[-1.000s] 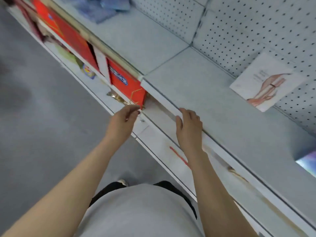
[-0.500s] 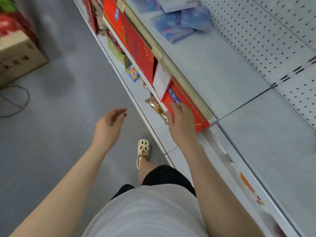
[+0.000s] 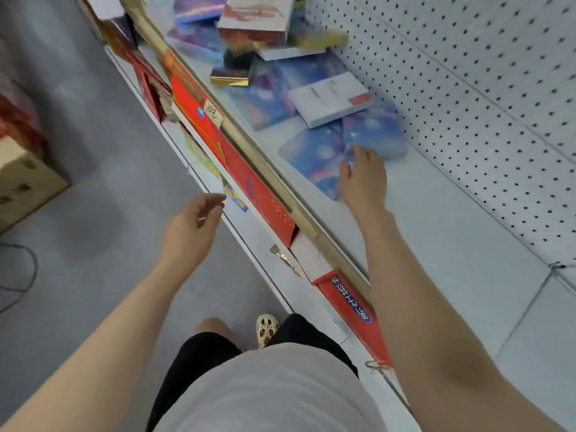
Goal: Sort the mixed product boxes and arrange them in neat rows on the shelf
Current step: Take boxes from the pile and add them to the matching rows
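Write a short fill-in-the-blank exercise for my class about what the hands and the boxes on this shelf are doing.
1. The right hand reaches onto the shelf and touches a ____ box.
2. The left hand holds ____.
3. The white box lies ____ the blue boxes.
4. The back wall behind the boxes is a white ____.

Missing words: blue; nothing; on top of; pegboard

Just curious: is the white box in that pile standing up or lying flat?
Lying flat, slightly tilted. The white box rests face up across the blue boxes, one end raised.
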Demonstrator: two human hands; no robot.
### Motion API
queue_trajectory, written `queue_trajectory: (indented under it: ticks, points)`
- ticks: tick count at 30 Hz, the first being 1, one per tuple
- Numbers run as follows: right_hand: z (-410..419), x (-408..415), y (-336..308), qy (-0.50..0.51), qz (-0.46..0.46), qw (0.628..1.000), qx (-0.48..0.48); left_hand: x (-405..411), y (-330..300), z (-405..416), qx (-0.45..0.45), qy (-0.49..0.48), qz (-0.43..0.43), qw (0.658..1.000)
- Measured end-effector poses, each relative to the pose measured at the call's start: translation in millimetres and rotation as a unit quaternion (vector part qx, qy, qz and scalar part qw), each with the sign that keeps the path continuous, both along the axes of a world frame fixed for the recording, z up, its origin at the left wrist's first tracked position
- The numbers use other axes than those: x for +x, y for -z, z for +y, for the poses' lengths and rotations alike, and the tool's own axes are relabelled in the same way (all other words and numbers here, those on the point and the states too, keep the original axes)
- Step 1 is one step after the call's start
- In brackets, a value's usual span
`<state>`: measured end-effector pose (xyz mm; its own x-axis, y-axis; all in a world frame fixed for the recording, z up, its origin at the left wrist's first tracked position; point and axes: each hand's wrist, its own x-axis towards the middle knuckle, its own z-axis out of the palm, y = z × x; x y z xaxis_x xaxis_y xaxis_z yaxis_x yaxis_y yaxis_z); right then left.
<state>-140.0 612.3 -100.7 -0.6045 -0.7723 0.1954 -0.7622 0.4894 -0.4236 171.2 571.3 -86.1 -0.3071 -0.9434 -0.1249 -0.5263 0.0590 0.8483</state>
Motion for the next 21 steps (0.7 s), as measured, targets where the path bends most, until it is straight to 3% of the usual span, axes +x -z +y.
queue_trajectory:
  ticks: [6,10,14,17,21]
  points:
    - [-60.1,-34.5,20.2,0.053,0.028,0.982,0.18,-58.5,4.3,-98.5,-0.025,0.149,-0.015,0.988]
    - [-49.3,-7.8,29.3,0.084,0.007,0.988,0.133,-103.2,0.6,-138.2,-0.083,0.287,-0.049,0.953]
    - [-41.5,23.2,31.0,0.12,-0.023,0.986,0.111,-151.0,14.5,-159.1,-0.159,0.409,-0.094,0.894]
    - [-33.0,46.1,22.7,0.146,-0.038,0.983,0.106,-173.5,25.2,-155.9,-0.158,0.444,-0.149,0.869]
    - [-19.8,69.8,6.8,0.168,0.053,0.982,0.066,-180.6,36.7,-145.7,-0.177,0.452,-0.183,0.855]
